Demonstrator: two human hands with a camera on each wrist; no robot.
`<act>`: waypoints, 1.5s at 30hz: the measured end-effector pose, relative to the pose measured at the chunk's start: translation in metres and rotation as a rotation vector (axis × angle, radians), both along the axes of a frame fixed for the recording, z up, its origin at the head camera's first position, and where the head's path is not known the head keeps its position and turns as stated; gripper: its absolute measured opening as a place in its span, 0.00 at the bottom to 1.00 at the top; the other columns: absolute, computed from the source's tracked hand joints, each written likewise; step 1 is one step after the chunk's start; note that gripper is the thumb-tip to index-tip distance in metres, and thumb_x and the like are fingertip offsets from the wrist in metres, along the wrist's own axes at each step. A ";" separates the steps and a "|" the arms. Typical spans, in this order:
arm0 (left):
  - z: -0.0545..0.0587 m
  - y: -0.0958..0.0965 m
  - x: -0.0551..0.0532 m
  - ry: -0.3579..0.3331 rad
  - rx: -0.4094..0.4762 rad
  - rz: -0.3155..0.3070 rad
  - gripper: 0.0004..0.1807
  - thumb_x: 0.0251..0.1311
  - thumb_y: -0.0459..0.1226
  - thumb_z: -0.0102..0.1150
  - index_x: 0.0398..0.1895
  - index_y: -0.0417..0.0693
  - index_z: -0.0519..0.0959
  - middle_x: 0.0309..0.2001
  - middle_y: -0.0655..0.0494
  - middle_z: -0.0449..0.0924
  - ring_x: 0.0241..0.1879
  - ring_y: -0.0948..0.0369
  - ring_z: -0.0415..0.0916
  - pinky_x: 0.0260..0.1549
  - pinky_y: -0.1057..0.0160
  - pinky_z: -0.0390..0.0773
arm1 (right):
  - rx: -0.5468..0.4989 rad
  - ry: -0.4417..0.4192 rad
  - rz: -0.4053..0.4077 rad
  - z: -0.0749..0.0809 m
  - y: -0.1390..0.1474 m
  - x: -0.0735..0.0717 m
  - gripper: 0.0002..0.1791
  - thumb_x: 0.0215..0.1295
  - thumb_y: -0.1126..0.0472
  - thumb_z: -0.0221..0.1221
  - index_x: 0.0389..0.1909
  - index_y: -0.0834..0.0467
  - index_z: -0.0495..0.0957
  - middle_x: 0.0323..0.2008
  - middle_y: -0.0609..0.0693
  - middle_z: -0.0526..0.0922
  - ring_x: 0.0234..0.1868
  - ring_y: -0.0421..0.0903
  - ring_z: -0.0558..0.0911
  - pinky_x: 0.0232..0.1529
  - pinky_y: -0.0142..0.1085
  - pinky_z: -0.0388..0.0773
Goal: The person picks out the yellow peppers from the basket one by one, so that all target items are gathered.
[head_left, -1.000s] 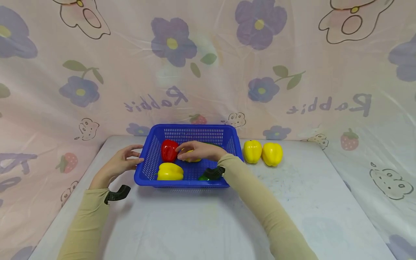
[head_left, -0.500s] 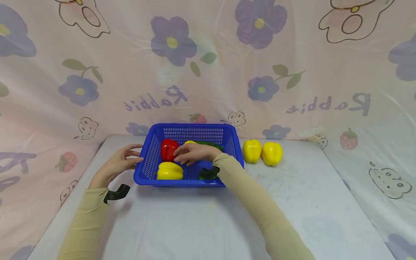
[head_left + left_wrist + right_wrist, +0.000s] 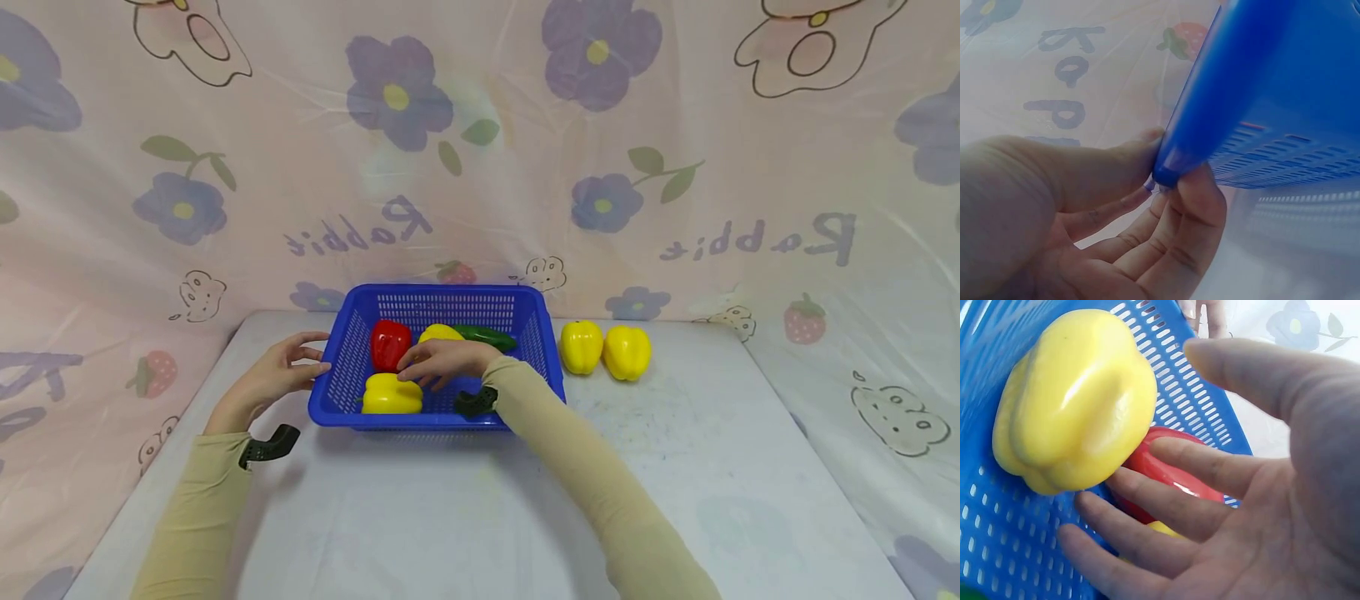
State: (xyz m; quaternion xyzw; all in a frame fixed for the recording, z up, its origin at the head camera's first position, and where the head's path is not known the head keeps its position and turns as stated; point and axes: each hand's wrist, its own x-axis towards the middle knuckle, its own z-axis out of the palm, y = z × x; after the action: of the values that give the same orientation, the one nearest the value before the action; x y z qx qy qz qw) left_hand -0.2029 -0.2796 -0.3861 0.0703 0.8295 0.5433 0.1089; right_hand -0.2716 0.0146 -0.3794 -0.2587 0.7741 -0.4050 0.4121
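Note:
With thumb and fingers my left hand (image 3: 281,379) pinches the left rim of a blue plastic basket (image 3: 450,421); the left wrist view shows the thumb (image 3: 1110,178) on one side of the rim and curled fingers on the other. Inside the basket, my right hand (image 3: 448,360) spreads its fingers beside a yellow bell pepper (image 3: 392,395) lying at the front left. In the right wrist view nothing lies in its palm, and its fingertips reach right up to that yellow pepper (image 3: 1075,403). A red bell pepper (image 3: 391,346) stands behind, at the back left.
Another yellow pepper (image 3: 439,333) and a green cucumber (image 3: 486,336) lie at the back of the basket, partly behind the right hand. Two yellow bell peppers (image 3: 582,347) stand on the white table (image 3: 720,467) to the basket's right. A patterned curtain (image 3: 480,167) hangs behind.
My right hand has moved from over the back yellow pepper toward the front-left one, uncovering more of the back pepper and the cucumber. The left hand stays at the rim.

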 end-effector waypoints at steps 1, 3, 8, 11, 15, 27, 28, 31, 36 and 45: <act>0.000 0.000 0.000 0.000 -0.001 0.000 0.36 0.65 0.37 0.58 0.71 0.39 0.54 0.52 0.32 0.68 0.40 0.49 0.79 0.42 0.57 0.81 | 0.006 -0.002 0.002 0.000 -0.001 0.000 0.24 0.64 0.49 0.61 0.58 0.55 0.74 0.53 0.47 0.76 0.50 0.49 0.78 0.52 0.44 0.77; 0.000 0.000 0.000 -0.002 -0.003 0.002 0.36 0.66 0.37 0.58 0.72 0.39 0.53 0.52 0.31 0.68 0.40 0.49 0.79 0.42 0.57 0.81 | 0.016 -0.009 0.006 0.000 -0.003 0.001 0.25 0.64 0.49 0.61 0.59 0.55 0.73 0.54 0.48 0.75 0.50 0.49 0.77 0.52 0.45 0.77; 0.001 0.001 0.003 0.001 -0.003 0.003 0.36 0.66 0.35 0.57 0.72 0.37 0.53 0.53 0.31 0.67 0.40 0.50 0.79 0.42 0.57 0.81 | 0.028 -0.034 0.017 -0.001 -0.006 0.001 0.26 0.63 0.50 0.61 0.60 0.56 0.72 0.54 0.49 0.75 0.51 0.50 0.77 0.52 0.47 0.77; 0.000 0.001 0.003 0.003 -0.001 0.002 0.36 0.66 0.34 0.57 0.72 0.36 0.52 0.54 0.31 0.67 0.40 0.50 0.79 0.41 0.57 0.82 | 0.025 -0.050 0.028 -0.001 -0.005 0.001 0.26 0.64 0.51 0.60 0.60 0.57 0.72 0.53 0.49 0.75 0.51 0.50 0.77 0.52 0.47 0.77; 0.001 0.001 0.003 -0.001 0.002 0.002 0.36 0.66 0.34 0.56 0.72 0.36 0.51 0.54 0.31 0.67 0.40 0.50 0.79 0.41 0.57 0.82 | 0.017 -0.077 0.036 -0.003 -0.006 0.001 0.26 0.65 0.52 0.60 0.61 0.58 0.71 0.52 0.48 0.76 0.50 0.49 0.78 0.50 0.45 0.78; -0.002 -0.001 0.004 -0.015 -0.011 0.016 0.36 0.65 0.37 0.58 0.72 0.39 0.53 0.54 0.31 0.67 0.41 0.48 0.79 0.42 0.57 0.81 | 0.076 -0.087 0.018 -0.006 -0.014 0.001 0.24 0.63 0.49 0.62 0.57 0.55 0.73 0.50 0.50 0.75 0.47 0.51 0.79 0.46 0.48 0.80; -0.002 -0.001 0.003 -0.015 -0.012 0.015 0.36 0.66 0.37 0.58 0.72 0.40 0.53 0.54 0.31 0.67 0.42 0.48 0.79 0.42 0.57 0.81 | 0.078 -0.088 0.016 -0.006 -0.015 0.002 0.24 0.62 0.49 0.62 0.56 0.55 0.73 0.50 0.50 0.74 0.48 0.51 0.78 0.46 0.48 0.80; -0.003 -0.001 0.003 -0.011 -0.011 0.013 0.36 0.65 0.37 0.58 0.72 0.39 0.53 0.54 0.31 0.67 0.41 0.48 0.79 0.42 0.57 0.81 | 0.083 -0.097 0.005 -0.006 -0.016 0.002 0.22 0.62 0.49 0.63 0.52 0.54 0.72 0.50 0.50 0.73 0.48 0.51 0.78 0.46 0.49 0.80; -0.002 0.000 0.002 -0.010 -0.004 0.009 0.35 0.66 0.37 0.58 0.71 0.39 0.53 0.54 0.31 0.67 0.41 0.49 0.79 0.42 0.57 0.81 | 0.084 -0.127 -0.012 -0.005 -0.017 0.001 0.21 0.61 0.51 0.64 0.50 0.55 0.71 0.50 0.52 0.73 0.47 0.52 0.78 0.46 0.49 0.80; 0.000 0.000 0.000 -0.009 -0.004 0.009 0.35 0.65 0.37 0.58 0.71 0.40 0.54 0.54 0.31 0.68 0.41 0.49 0.79 0.42 0.57 0.81 | 0.091 -0.111 0.001 -0.004 -0.017 -0.001 0.19 0.61 0.52 0.64 0.47 0.56 0.70 0.48 0.52 0.74 0.47 0.51 0.78 0.44 0.47 0.81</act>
State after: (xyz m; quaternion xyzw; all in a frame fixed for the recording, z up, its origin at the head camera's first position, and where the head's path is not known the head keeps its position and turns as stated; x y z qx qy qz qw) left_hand -0.2030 -0.2795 -0.3859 0.0640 0.8304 0.5423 0.1106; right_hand -0.2727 -0.0024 -0.3834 -0.2172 0.7675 -0.3830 0.4659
